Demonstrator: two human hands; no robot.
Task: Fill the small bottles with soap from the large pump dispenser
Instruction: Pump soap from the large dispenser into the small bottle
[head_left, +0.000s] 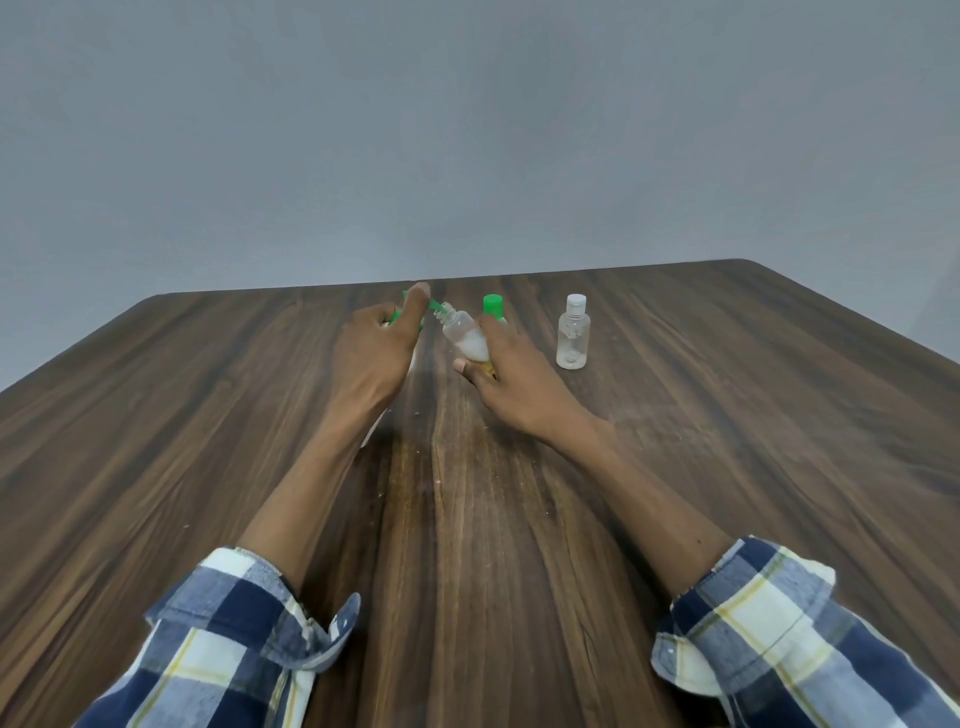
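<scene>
Left hand (376, 343) presses the green pump dispenser (410, 312) on the left. Right hand (501, 364) grips the open small bottle (465, 335), tilted at its spout. If that bottle slips off the spout, soap probably hits the table (727, 415). Far right, the white-capped bottle (573, 332) waits.

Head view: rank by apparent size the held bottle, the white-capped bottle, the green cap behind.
1. white-capped bottle, upright.
2. held bottle, tilted in the right hand and partly hidden, so the top two are uncertain.
3. green cap, clearly smallest.
</scene>
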